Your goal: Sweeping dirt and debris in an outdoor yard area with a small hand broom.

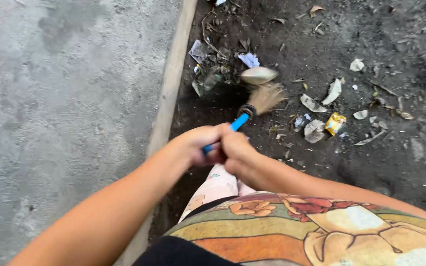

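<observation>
- Nearest the camera is the person's patterned, many-coloured cloth garment (321, 226).
- The left hand (195, 145) and right hand (235, 150) are both closed around the blue plastic handle of a straw-bristled hand broom (240, 120).
- Its bristles touch dark soil (395, 157) just beside a pale curled dry leaf (258, 75).
- A crumpled yellow wrapper (335, 123) lies near.
- A pale concrete kerb (168, 98) borders the grey pavement (65, 108).

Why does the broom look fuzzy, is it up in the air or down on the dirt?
Cannot tell. The broom has blurred bristles low over the dirt.
</observation>
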